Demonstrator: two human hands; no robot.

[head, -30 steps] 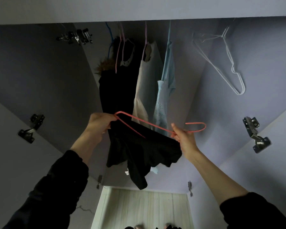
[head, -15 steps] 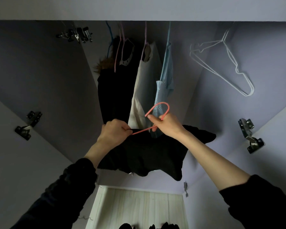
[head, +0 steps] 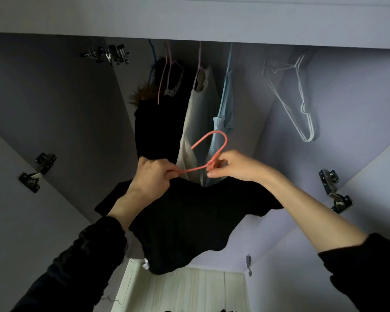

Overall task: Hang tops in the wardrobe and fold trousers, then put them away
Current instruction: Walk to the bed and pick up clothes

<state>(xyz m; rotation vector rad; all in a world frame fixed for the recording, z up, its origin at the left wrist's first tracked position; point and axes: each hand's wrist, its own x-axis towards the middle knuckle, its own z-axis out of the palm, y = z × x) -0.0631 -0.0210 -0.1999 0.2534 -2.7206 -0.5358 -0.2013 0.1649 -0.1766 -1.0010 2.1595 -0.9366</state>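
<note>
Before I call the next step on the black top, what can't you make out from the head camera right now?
- Wardrobe rail: hidden behind the top panel; hanger hooks vanish there.
- Pink hanger: its shoulders are hidden by the black top, the left hand and the right hand, so its seating is unclear.
- Dark garments hanging at the left: too dark to separate.
- Floor items: cut off by the bottom edge.
</note>
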